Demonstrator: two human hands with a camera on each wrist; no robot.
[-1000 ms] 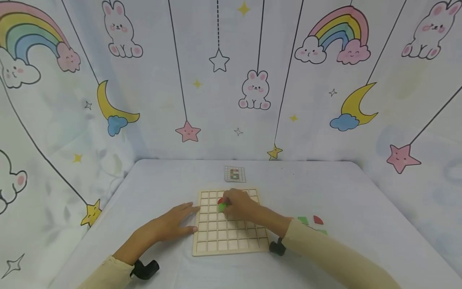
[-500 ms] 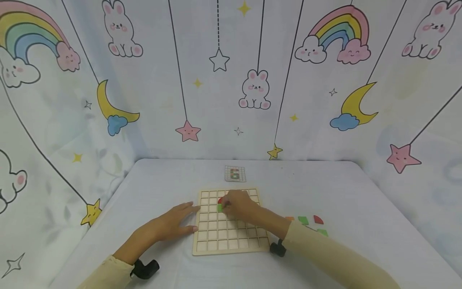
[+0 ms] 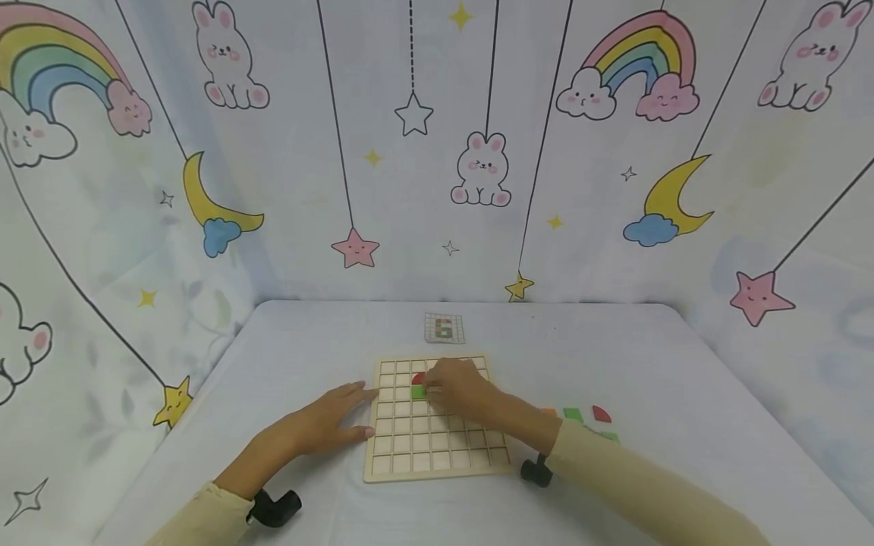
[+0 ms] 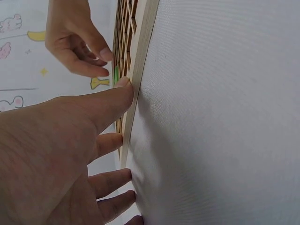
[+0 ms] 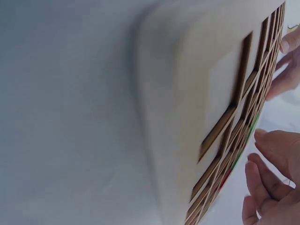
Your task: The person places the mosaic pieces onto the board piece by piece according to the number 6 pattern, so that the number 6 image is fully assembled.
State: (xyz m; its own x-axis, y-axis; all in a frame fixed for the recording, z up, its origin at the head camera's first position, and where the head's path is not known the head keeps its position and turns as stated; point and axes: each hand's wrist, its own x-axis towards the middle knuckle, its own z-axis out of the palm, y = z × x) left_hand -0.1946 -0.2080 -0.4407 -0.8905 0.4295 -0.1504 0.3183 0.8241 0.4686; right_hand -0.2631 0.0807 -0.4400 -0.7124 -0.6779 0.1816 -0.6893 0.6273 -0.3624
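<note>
A wooden grid board (image 3: 403, 444) lies on the table, its square cells framed by thin strips. Near its upper left, a red quarter-circle piece (image 3: 419, 378) sits in a cell, with a green square piece (image 3: 419, 392) in the cell just below. My left hand (image 3: 328, 421) rests at the board's left edge, thumb and fingertips touching the rim. Over the upper middle of the board is my right hand (image 3: 460, 390), close beside those two pieces. In both wrist views its thumb and fingers are apart, with nothing between them. It hides the cells beneath.
Right of the board lie several loose pieces, among them a green piece (image 3: 573, 414), a red quarter circle (image 3: 602, 414) and an orange piece (image 3: 548, 412), some partly behind the right sleeve (image 3: 635, 470). Behind the board lies a small pattern card (image 3: 444, 328).
My right hand has shifted slightly to the right, its fingers drawing away from the green piece, so more of the red and green pieces shows. The left hand stays put.
</note>
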